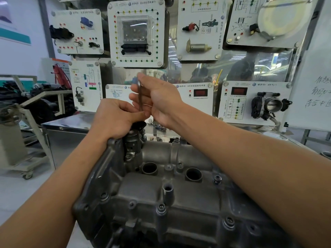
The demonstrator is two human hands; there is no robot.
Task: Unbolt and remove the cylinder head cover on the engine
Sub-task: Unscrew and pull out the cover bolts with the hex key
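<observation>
The grey cast cylinder head cover (143, 190) fills the lower middle of the head view, with two round plug wells and several bolts (217, 179) along its edges. Above the cover's far left corner both hands hold a thin dark metal tool (139, 97), upright. My right hand (159, 97) pinches its upper shaft between thumb and fingers. My left hand (116, 119) closes around its lower end, just over a black fitting (133, 140) on the cover. The tool's tip is hidden by my left hand.
A display wall of white training panels (136, 33) with sensors stands right behind the engine. A metal bench top (68, 124) runs behind the cover. A grey cart (14, 140) and dark parts sit at the left; a whiteboard (315, 77) stands at the right.
</observation>
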